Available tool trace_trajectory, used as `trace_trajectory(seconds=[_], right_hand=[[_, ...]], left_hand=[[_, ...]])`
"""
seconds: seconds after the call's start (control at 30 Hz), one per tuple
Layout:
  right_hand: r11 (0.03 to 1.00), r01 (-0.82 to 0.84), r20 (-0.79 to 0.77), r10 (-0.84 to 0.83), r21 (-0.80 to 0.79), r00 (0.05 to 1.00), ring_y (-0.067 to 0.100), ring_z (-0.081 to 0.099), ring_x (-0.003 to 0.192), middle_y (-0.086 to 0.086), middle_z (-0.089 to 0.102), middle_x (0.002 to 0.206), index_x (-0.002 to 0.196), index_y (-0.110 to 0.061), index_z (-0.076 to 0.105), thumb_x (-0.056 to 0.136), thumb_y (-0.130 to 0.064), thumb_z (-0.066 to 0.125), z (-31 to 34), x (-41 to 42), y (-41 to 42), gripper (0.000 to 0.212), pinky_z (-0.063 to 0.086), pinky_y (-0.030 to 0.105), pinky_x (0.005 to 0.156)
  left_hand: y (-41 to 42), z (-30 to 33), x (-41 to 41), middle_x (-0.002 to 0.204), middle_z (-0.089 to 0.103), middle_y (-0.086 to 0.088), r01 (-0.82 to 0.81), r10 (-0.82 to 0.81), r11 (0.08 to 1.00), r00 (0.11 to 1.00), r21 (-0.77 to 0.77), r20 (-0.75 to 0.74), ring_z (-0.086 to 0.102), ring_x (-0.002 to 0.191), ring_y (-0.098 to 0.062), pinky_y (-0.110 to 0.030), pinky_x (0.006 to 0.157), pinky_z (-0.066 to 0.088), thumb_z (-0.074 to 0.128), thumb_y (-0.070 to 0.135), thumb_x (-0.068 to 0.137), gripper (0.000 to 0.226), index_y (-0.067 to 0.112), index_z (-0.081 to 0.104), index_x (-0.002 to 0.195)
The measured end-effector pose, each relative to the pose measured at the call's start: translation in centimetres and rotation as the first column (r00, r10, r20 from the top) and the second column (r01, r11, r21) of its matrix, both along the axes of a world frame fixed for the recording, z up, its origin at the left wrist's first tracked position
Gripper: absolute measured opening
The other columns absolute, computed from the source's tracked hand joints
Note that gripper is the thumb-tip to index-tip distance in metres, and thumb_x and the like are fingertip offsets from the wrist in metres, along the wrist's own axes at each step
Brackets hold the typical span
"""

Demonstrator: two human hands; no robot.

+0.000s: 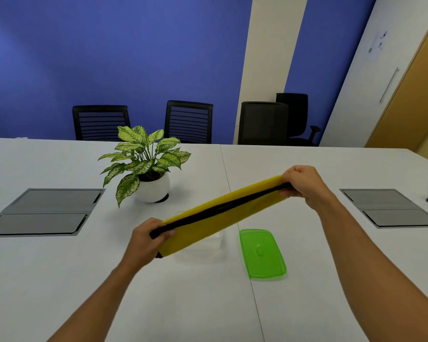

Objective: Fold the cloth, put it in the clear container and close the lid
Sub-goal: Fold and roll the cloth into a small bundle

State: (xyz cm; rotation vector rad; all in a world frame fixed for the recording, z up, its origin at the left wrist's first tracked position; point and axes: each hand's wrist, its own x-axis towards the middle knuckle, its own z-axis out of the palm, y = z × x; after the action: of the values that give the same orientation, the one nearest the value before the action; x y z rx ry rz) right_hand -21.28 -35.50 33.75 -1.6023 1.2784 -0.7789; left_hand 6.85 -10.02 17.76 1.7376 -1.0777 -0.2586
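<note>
A yellow cloth (208, 225) with a black edge is folded into a long band and held taut in the air above the white table (59, 280). My left hand (146, 240) grips its near-left end and my right hand (304, 186) grips its far-right end. The clear container (208, 248) stands on the table just behind and below the cloth, mostly hidden by it. The green translucent lid (262, 253) lies flat on the table to the right of the container.
A potted plant (146, 166) in a white pot stands behind the cloth to the left. Grey cable hatches are set into the table at the left (42, 211) and right (388, 208). Black chairs (188, 122) line the far side.
</note>
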Motion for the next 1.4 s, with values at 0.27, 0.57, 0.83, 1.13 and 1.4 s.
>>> trace_trajectory(seconds=[0.27, 0.57, 0.83, 1.13, 1.4], right_hand=[[0.862, -0.507, 0.054, 0.507, -0.019, 0.86, 0.025, 0.067, 0.085, 0.019, 0.064, 0.103, 0.112, -0.023, 0.062, 0.078, 0.0, 0.074, -3.2, -3.9, -0.8, 0.044, 0.055, 0.03, 0.075], [0.819, -0.496, -0.013, 0.515, -0.29, 0.857, 0.008, 0.052, 0.068, -0.003, 0.052, 0.079, 0.106, -0.024, 0.063, 0.089, -0.001, 0.062, -5.3, -4.0, -0.1, 0.028, 0.046, 0.02, 0.063], [0.844, -0.449, 0.039, 0.48, -0.292, 0.877, 0.01, 0.058, 0.085, -0.001, 0.065, 0.094, 0.098, -0.016, 0.066, 0.092, -0.012, 0.06, -6.6, -3.8, 0.4, 0.009, 0.046, 0.024, 0.076], [0.949, -0.22, 0.258, 0.276, -0.226, 0.926, 0.018, 0.056, 0.084, 0.001, 0.061, 0.094, 0.093, -0.023, 0.059, 0.095, -0.008, 0.055, -8.4, -2.4, 0.1, 0.016, 0.047, 0.031, 0.071], [0.959, -0.039, 0.252, 0.113, -0.281, 0.961, 0.008, 0.055, 0.092, 0.0, 0.057, 0.116, 0.126, -0.03, 0.043, 0.099, -0.022, 0.05, -9.7, -0.7, 1.2, 0.029, 0.043, 0.025, 0.072]], left_hand=[[1.2, 3.5, 2.6, 0.086, 0.067, -0.006, 0.074, -0.053, 0.991, 0.982, 0.11, -0.179, 0.064, 0.08, -0.019, -0.025, 0.058, 0.051, 0.08, 0.017, 0.077, 0.011, 0.014, 0.073, 0.086], [1.7, 5.3, 3.4, 0.092, 0.07, -0.005, 0.118, -0.084, 0.981, 0.973, 0.152, -0.213, 0.064, 0.086, -0.019, -0.026, 0.064, 0.051, 0.074, 0.024, 0.083, 0.016, 0.017, 0.072, 0.097], [2.0, 5.8, 3.9, 0.099, 0.068, -0.009, 0.164, -0.126, 0.979, 0.953, 0.118, -0.275, 0.064, 0.092, -0.025, -0.033, 0.07, 0.054, 0.072, 0.016, 0.084, 0.014, 0.014, 0.071, 0.098], [0.6, 5.4, 3.8, 0.097, 0.062, -0.006, -0.019, 0.01, 0.999, 0.954, -0.028, -0.299, 0.058, 0.088, -0.024, -0.032, 0.059, 0.051, 0.063, 0.015, 0.092, 0.007, 0.017, 0.064, 0.099], [-0.5, 4.3, 2.6, 0.114, 0.05, 0.002, -0.172, 0.159, 0.976, 0.982, -0.131, -0.105, 0.051, 0.097, -0.014, -0.031, 0.077, 0.042, 0.052, 0.018, 0.098, 0.041, 0.037, 0.041, 0.133]])
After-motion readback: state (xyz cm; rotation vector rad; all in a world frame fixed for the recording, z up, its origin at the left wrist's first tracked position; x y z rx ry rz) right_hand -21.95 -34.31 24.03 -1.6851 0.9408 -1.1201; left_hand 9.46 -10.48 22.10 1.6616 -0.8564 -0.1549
